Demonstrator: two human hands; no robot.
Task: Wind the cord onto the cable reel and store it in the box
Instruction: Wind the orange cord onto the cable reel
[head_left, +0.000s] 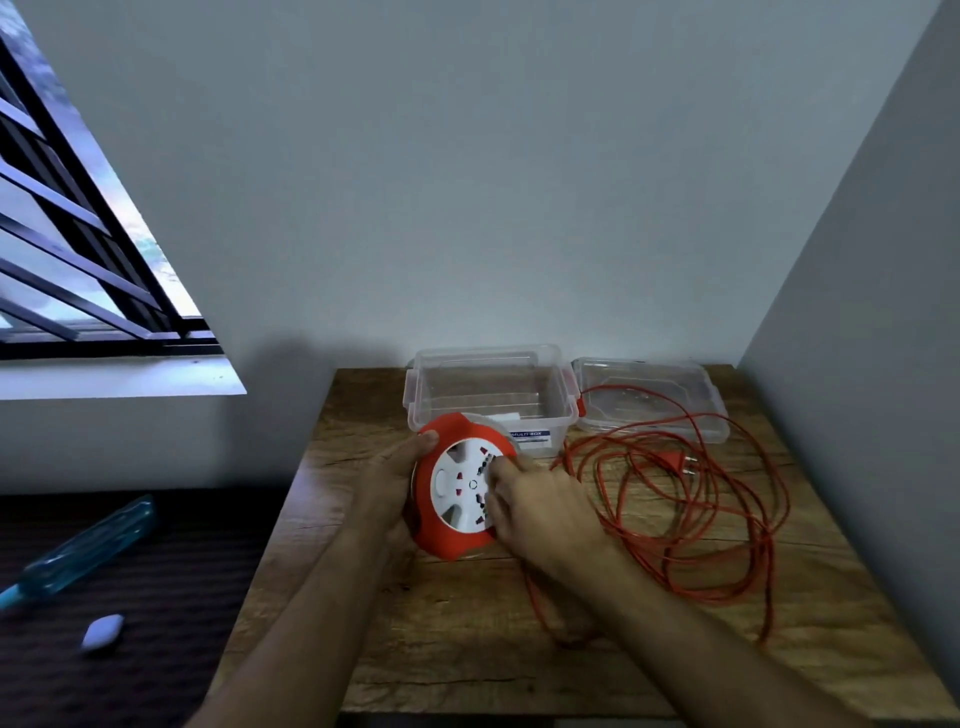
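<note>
An orange cable reel (452, 540) with a white socket face is held tilted just above the wooden table (467, 649). My left hand (387, 480) grips its left rim. On the reel's white face, at the right side, rests my right hand (540, 509), fingers curled against it. The orange cord (691, 499) lies in loose loops on the table to the right, its plug (675, 460) resting among them. Behind the reel stands the clear plastic box (563, 402), open and with nothing in it.
The box's clear lid (696, 410) lies to the right of the box, with cord over it. Walls close off the back and right. A dark mat at the left holds a blue tube (88, 551) and a small pale oval object (104, 631).
</note>
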